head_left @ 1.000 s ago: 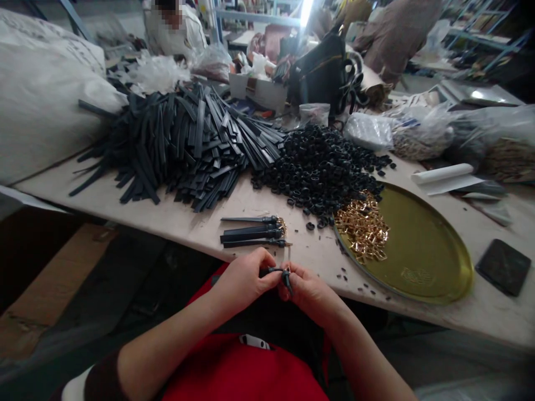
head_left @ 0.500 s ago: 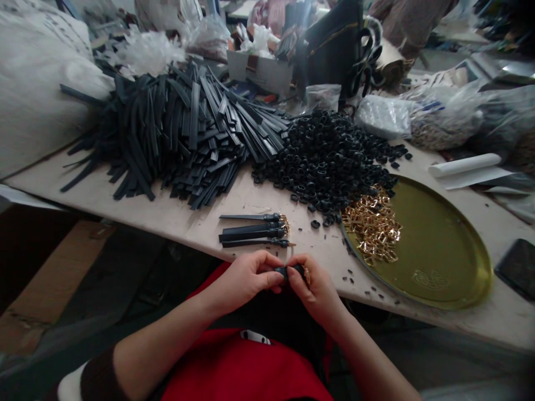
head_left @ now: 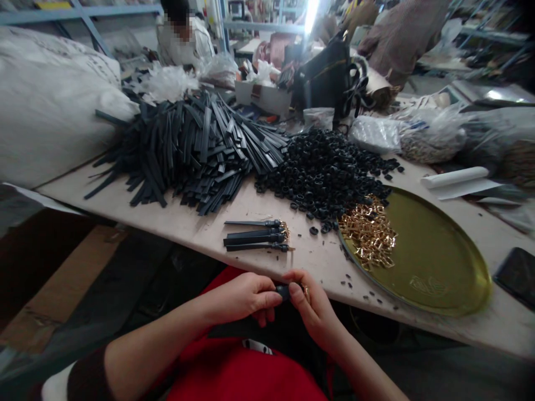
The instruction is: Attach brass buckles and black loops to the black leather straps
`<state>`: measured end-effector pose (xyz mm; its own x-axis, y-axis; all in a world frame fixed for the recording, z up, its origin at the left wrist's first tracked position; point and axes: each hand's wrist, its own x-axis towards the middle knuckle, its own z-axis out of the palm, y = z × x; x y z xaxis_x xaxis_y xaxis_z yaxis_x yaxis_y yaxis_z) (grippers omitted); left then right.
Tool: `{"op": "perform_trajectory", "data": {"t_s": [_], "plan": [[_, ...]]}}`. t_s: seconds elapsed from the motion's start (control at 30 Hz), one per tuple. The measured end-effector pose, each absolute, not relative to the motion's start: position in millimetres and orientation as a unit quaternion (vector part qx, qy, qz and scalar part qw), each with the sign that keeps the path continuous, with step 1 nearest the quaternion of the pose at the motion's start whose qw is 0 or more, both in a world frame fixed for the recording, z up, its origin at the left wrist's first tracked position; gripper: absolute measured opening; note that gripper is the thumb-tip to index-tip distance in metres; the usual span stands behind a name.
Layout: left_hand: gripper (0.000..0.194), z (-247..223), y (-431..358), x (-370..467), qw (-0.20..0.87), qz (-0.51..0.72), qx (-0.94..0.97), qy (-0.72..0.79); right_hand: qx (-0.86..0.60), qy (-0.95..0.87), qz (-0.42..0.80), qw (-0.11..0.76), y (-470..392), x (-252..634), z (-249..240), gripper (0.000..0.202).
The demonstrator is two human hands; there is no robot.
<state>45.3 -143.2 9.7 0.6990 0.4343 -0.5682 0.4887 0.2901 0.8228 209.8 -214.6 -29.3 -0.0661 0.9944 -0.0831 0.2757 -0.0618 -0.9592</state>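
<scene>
Just off the table's front edge, my left hand (head_left: pixel 254 296) pinches one end of a dark strap (head_left: pixel 284 292). My right hand (head_left: pixel 307 295) closes on the strap's other end, where a bit of gold metal shows by the fingers. Several dark straps with gold buckles (head_left: pixel 254 236) lie side by side on the table beyond my hands. Farther back are a pile of dark strips (head_left: pixel 200 145) and a heap of small black loops (head_left: pixel 326 167). Gold metal pieces (head_left: pixel 370 234) lie on the left part of a round olive tray (head_left: pixel 443 256).
A white sack (head_left: pixel 54 106) bulges at the left. A phone (head_left: pixel 518 275) lies at the right edge, near a white roll (head_left: pixel 455 177). Plastic bags and a dark bag (head_left: pixel 321 72) line the back. A person (head_left: pixel 184 39) is behind the strips.
The view has tilted up, showing more of the background and a person at the back. My left fingers have shifted slightly on the strap, and both hands still hold it.
</scene>
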Motion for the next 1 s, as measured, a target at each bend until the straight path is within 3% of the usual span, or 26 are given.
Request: {"op": "perform_trajectory", "data": {"t_s": [0.37, 0.5, 0.63, 0.73, 1.0], "plan": [[0.029, 38.2, -133.3, 32.2, 0.522, 0.019, 0.779, 0.347, -0.526, -0.620, 0.416, 0.407, -191.8, 186.6, -13.5, 0.028], [0.028, 27.4, -95.2, 28.6, 0.333, 0.086, 0.851, 0.396, -0.602, -0.647, 0.270, 0.383, -139.1, 183.5, -11.1, 0.027], [0.024, 8.4, -54.7, 29.9, 0.154, 0.112, 0.863, 0.468, -0.649, -0.691, 0.105, 0.300, -89.0, 186.3, -21.1, 0.027], [0.024, 4.7, -21.1, 24.0, 0.090, 0.114, 0.859, 0.490, -0.633, -0.718, 0.112, 0.265, -74.2, 187.2, -34.6, 0.028], [0.025, 7.4, 74.7, 1.9, -0.060, 0.091, 0.806, 0.581, -0.625, -0.705, 0.179, 0.285, -72.8, 193.7, -42.1, 0.023]]}}
